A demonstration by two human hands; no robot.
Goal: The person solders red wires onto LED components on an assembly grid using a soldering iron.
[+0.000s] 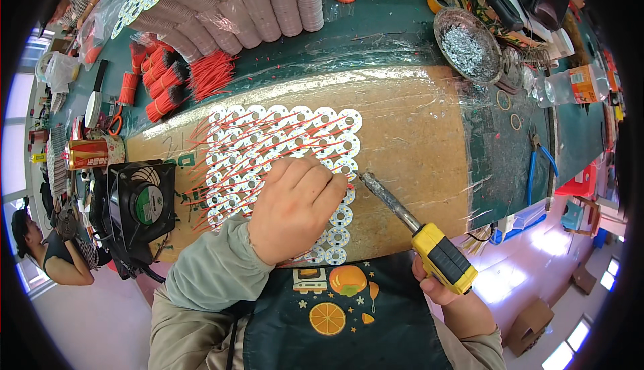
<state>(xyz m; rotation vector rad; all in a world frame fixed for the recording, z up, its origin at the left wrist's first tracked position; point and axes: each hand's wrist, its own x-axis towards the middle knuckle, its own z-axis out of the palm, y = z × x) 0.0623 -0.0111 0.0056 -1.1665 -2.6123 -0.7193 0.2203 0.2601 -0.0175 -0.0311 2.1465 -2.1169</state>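
Red and gold, a can sits at the left, next to a black fan with a green-and-white label at its hub. Tied bundles of red wires lie to the right of that, toward the rear, beside tall stacks of thin discs on the dark green counter. Nearer the person, a brown board carries a panel of white ring-shaped pieces, with loose red strands laid slantwise across its rows. Over the panel's right part, the left hand is curled, fingers bunched together; their tips are hidden, so I cannot tell whether they pinch a strand. Just beside the panel's right edge, near that hand, is the tip of a yellow-and-black soldering iron. The right hand has its fingers wrapped around the handle. Farther right come a round metal dish of silvery scraps, then blue-handled pliers and a clear bottle with an orange label.
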